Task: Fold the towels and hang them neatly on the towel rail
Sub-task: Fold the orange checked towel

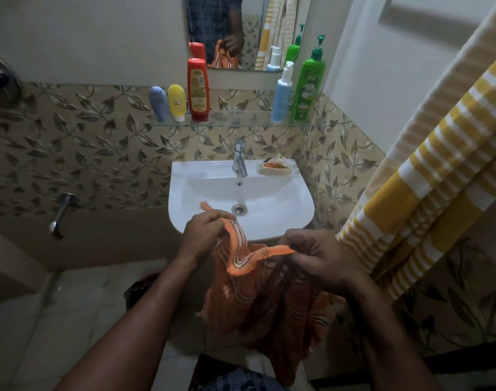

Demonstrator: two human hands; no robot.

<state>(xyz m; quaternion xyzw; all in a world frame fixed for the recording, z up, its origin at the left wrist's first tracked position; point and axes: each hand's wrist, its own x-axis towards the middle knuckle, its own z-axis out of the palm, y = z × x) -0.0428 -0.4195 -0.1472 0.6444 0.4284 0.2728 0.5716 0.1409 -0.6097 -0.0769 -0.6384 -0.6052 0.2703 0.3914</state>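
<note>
An orange towel (258,294) with dark and white wavy stripes hangs between my hands in front of the white sink (286,204). My left hand (203,235) pinches its upper edge on the left. Gripping the same edge on the right is my right hand (320,258). The edge sags between them and the rest drops down toward my legs. A yellow and white striped towel (427,187) hangs on the right, draped from above. The rail itself is hidden at the upper right edge.
A glass shelf (241,122) above the sink carries several bottles. A mirror (241,32) hangs above it. A tap (239,158) and a soap dish (275,167) sit on the sink's rim. A wall spout (60,215) sticks out at left over the tiled floor.
</note>
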